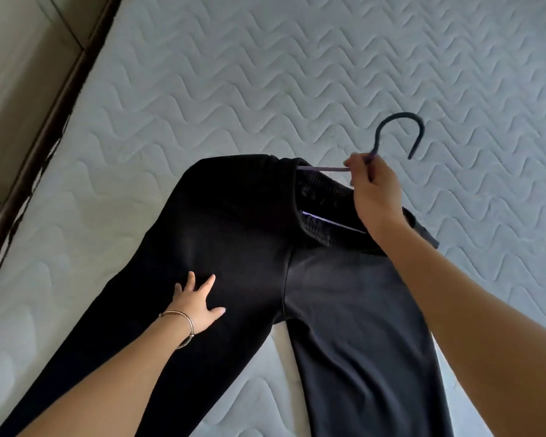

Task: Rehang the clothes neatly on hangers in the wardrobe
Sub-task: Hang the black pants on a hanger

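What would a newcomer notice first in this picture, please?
Black trousers lie spread across the middle of a quilted mattress. At their waistband, the right hand pinches a hanger just below its hook, while the left hand presses flat on one leg, lower left.

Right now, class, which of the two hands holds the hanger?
The right hand pinches the hanger below its hook; the left hand lies flat on the trousers.
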Motion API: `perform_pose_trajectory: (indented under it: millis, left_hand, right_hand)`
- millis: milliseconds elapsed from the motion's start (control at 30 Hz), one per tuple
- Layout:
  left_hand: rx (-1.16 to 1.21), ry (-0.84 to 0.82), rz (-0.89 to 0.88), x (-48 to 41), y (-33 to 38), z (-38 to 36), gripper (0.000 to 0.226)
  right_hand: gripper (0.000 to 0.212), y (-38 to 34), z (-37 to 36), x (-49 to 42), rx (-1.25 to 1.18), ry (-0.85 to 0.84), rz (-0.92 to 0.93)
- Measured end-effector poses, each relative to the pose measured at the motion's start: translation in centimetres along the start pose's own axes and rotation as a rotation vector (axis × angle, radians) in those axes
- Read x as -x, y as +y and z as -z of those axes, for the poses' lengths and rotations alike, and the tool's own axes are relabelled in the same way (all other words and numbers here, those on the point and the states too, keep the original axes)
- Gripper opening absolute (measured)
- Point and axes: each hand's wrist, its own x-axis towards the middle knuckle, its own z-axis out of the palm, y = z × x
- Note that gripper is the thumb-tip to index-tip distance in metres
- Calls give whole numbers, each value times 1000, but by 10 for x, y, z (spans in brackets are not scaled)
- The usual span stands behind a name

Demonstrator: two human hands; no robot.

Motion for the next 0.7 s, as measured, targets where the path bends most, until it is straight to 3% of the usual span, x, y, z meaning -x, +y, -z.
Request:
perform_pose_trajectory:
  millis: [67, 133, 233, 300, 400, 600, 700]
  left_hand:
    - [140, 129, -63, 13, 12, 24, 66]
    - [224, 412, -269, 35, 26, 47, 52]
    - [140, 943, -626, 75, 51, 78, 39]
    - [91, 1108, -739, 101, 71, 103, 40]
    - [-9, 1109, -803, 152, 95, 144, 51]
    - [-47, 597, -717, 283, 98, 199, 65]
    - [22, 636, -769, 347, 99, 209, 58]
  right_hand:
    - [26, -12, 22, 3, -3, 71, 26]
    - [26, -27, 38, 11, -38, 110, 41]
    - [24, -55, 54, 32, -86, 116, 70]
    - [24, -76, 64, 55, -75, 75, 121]
    - [24, -111, 85, 94, -22, -31, 223]
    - [27, -188, 155, 159, -20, -38, 343]
    - [25, -229, 192, 188, 30, -39, 420]
